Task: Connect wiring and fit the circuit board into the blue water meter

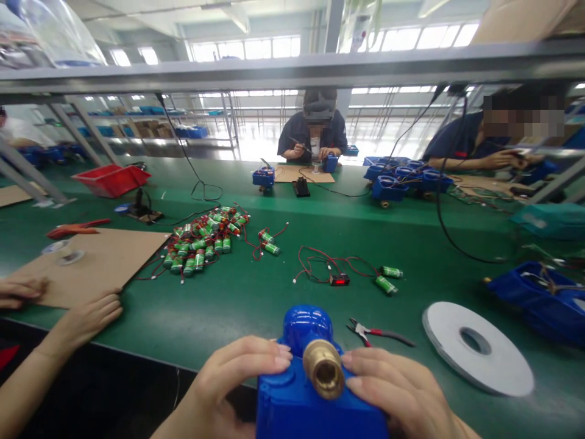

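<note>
Close in front of me is a blue water meter (311,326), its brass threaded pipe end (323,369) facing me. My left hand (233,378) grips its left side, with fingertips on the top face. On the opposite side my right hand (397,384) grips it too, its fingertips lying beside the brass end. The meter's lower part runs out of the picture, and both thumbs are hidden. Just beyond my right hand lie diagonal cutters (377,332) with red and black handles. To the right of them is a large white roll of tape (498,353).
A heap of green batteries (201,241) with red leads lies mid-left. A small red display (339,279) and loose batteries (386,285) are ahead. A co-worker's hands (91,314) rest by cardboard (132,253) at left. Blue housings (539,299) stand right. A shelf (292,74) crosses above.
</note>
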Tool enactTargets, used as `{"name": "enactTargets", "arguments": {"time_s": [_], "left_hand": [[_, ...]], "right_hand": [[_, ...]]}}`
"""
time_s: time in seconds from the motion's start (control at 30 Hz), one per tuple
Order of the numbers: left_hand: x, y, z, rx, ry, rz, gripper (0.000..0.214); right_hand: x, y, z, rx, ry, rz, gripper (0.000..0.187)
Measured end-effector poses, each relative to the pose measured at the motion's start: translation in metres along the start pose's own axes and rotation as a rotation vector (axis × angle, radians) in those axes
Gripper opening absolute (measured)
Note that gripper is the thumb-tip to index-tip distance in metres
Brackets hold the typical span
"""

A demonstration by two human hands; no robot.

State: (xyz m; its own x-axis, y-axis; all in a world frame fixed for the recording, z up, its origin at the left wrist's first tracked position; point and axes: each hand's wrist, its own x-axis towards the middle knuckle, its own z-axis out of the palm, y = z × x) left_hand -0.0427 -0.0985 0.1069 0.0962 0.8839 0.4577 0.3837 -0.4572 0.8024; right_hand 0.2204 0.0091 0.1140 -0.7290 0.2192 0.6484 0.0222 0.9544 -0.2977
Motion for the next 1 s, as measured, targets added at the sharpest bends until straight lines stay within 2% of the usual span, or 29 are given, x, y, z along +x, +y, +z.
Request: {"name": "enactTargets", "arguments": {"time_s": [0.13, 0.2, 0.23, 0.3, 0.37, 0.43, 0.5, 0.57, 0.67, 0.73, 0.8, 0.9, 1.0], "left_hand": [[-0.009, 0.000, -0.006, -0.041, 0.013, -0.101, 0.061], [-0.011, 0.000, -0.009, -0.094, 0.029, -0.196, 0.061], [-0.011, -0.002, -0.010, -0.148, 0.046, -0.260, 0.063], [-0.010, -0.009, -0.013, -0.315, 0.101, -0.403, 0.071], [-0.006, -0.021, -0.017, -0.484, 0.192, -0.532, 0.080], [-0.005, -0.035, -0.022, -0.548, 0.292, -0.640, 0.084], [-0.008, -0.045, -0.029, -0.539, 0.386, -0.734, 0.083], [-0.017, -0.050, -0.034, -0.548, 0.481, -0.778, 0.080], [-0.039, -0.052, -0.037, -0.602, 0.655, -0.655, 0.085], [-0.052, -0.053, -0.037, -0.569, 0.722, -0.559, 0.099], [-0.061, -0.053, -0.039, -0.462, 0.725, -0.585, 0.108], [-0.063, -0.051, -0.050, -0.337, 0.706, -0.694, 0.091], [-0.053, -0.047, -0.073, -0.321, 0.697, -0.693, 0.073]], "right_hand": [[0.016, -0.004, 0.003, 0.120, -0.032, 0.051, 0.057], [0.023, -0.007, 0.007, 0.148, -0.021, 0.125, 0.055], [0.028, -0.007, 0.011, 0.169, -0.014, 0.196, 0.056], [0.040, -0.005, 0.023, 0.288, -0.024, 0.426, 0.055], [0.056, 0.001, 0.041, 0.533, -0.057, 0.712, 0.051], [0.073, 0.010, 0.064, 0.822, -0.095, 0.926, 0.049], [0.088, 0.021, 0.089, 1.020, -0.114, 1.023, 0.053], [0.101, 0.031, 0.115, 1.093, -0.134, 1.076, 0.058], [0.120, 0.039, 0.152, 1.030, -0.153, 1.202, 0.057], [0.134, 0.039, 0.173, 0.987, -0.175, 1.235, 0.049], [0.151, 0.034, 0.191, 0.981, -0.201, 1.204, 0.041], [0.174, 0.024, 0.207, 0.995, -0.248, 1.135, 0.031], [0.189, 0.016, 0.211, 1.012, -0.289, 1.052, 0.028]]}}
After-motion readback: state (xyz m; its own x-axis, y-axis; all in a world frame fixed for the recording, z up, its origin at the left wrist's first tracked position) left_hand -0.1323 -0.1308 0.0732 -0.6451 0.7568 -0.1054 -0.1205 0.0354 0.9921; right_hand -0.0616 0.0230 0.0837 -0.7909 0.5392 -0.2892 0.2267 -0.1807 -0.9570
